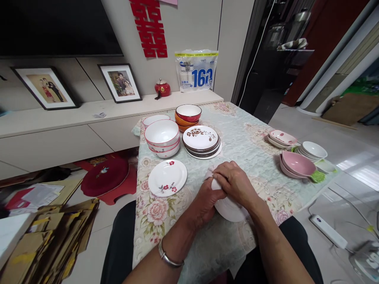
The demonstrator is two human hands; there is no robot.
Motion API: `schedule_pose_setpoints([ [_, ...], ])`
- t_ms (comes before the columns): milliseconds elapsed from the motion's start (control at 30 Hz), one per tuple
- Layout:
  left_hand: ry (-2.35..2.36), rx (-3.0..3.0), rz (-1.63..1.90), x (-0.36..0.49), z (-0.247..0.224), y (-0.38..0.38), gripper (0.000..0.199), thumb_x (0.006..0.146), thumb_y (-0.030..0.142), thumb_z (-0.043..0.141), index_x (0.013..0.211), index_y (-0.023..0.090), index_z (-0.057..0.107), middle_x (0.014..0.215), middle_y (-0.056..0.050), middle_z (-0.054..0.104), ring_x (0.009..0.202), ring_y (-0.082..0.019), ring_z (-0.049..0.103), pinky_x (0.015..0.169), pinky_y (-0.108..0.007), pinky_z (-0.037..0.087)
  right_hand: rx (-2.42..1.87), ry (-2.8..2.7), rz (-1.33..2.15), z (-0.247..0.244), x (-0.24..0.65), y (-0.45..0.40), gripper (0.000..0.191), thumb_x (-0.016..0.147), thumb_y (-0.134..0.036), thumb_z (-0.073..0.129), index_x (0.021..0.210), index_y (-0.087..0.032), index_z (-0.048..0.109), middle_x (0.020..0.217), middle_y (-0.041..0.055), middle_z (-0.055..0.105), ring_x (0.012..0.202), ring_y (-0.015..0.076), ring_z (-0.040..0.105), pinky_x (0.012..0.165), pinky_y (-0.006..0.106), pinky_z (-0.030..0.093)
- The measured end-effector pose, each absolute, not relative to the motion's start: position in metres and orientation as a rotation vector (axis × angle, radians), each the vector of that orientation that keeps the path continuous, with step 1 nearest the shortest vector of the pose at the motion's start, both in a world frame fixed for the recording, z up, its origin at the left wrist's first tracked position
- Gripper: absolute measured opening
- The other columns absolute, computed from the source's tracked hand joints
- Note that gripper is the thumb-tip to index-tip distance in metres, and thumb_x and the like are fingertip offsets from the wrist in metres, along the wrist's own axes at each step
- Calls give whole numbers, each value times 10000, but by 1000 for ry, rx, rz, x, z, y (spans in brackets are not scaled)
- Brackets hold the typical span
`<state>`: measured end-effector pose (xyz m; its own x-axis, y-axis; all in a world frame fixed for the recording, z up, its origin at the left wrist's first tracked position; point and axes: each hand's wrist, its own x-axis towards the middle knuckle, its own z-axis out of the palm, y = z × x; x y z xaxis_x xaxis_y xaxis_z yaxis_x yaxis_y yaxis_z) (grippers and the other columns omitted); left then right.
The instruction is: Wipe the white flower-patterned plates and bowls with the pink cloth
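Observation:
A white plate is tilted over the near part of the table, held by its edge in my left hand. My right hand is closed over the plate's far rim, pressing a white cloth or tissue against it. My fingers hide much of the cloth and part of the plate. To the left lies a white plate with red flowers. Just beyond my hands stands a stack of brown-flowered plates.
White bowls with pink rims and red and orange bowls are stacked at the back. Pink leaf-shaped dishes, oval dishes and small white bowls sit at the right edge. A red stool stands left.

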<state>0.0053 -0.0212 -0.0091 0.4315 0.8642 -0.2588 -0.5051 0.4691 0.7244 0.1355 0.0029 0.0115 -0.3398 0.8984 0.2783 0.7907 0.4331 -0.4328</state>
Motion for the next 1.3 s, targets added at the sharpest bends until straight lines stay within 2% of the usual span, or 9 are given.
schedule_pose_setpoints([
  [167,738,565,994,3,-9,-20,548,556,107,765,1097,114,681,939,-88,735,828,-220,645,759,-337,495,-1738,-2049,370,7,155,7,269,997,-270,475,961,-193,730,987,79,731,947,224,623,875,344,422],
  [400,713,460,1075,4,-10,-16,697,508,78,777,1187,161,642,1025,-83,736,960,-264,654,844,-363,491,-1834,-1905,224,0,162,12,277,983,-245,468,983,-167,734,982,114,685,965,244,613,839,337,436],
  [500,730,486,1044,5,-10,-18,663,505,46,738,1150,161,636,949,-58,733,903,-240,659,817,-348,493,-1662,-1959,173,2,151,9,239,970,-220,498,971,-181,733,964,101,658,950,239,592,842,342,447],
  [633,692,558,993,6,-10,-21,492,536,55,726,1008,162,638,797,-18,701,743,-192,637,681,-293,461,-1314,-2167,231,12,132,0,215,976,-205,517,934,-216,728,982,80,659,960,233,560,878,364,449],
  [733,667,588,994,6,-10,-22,436,546,48,696,964,160,642,770,-8,690,724,-187,631,658,-278,440,-1211,-2217,325,16,131,-1,199,975,-205,533,916,-227,722,989,59,672,952,217,562,878,356,446],
  [833,663,603,983,5,-9,-22,512,539,33,657,1038,148,658,838,-32,715,772,-198,635,717,-304,468,-1377,-2073,345,11,145,5,196,967,-219,528,910,-210,715,972,66,682,957,217,585,876,347,443],
  [967,668,578,966,3,-9,-21,626,534,46,669,1152,141,650,983,-86,740,907,-250,651,794,-344,486,-1742,-1890,376,4,167,12,273,973,-280,478,872,-194,716,928,80,696,881,225,620,793,342,436],
  [1167,705,587,949,1,-7,-20,596,514,65,706,1105,135,679,941,-85,743,895,-264,651,779,-355,492,-1614,-1977,433,5,170,11,263,954,-301,501,988,-223,749,1013,61,739,973,233,629,874,351,437],
  [1300,765,537,1008,1,-6,-19,586,522,113,775,1101,115,684,941,-92,738,892,-256,647,809,-362,490,-1672,-1868,574,1,173,12,259,941,-324,513,966,-233,754,1019,49,756,944,228,661,821,333,467],
])
